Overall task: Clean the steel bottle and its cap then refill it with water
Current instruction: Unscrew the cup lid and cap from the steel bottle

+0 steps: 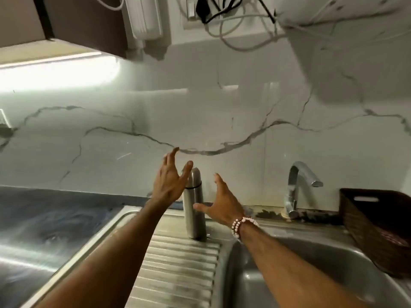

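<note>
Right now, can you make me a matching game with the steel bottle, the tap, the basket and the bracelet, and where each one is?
Things
1. steel bottle
2. tap
3. dark woven basket
4. bead bracelet

Places
A. round the wrist of the right hand
B. upright on the ribbed drainboard
C. at the far right, by the sink basin
D. behind the sink basin, against the marble wall

Pairs: 1-B, 2-D, 3-C, 4-A
</note>
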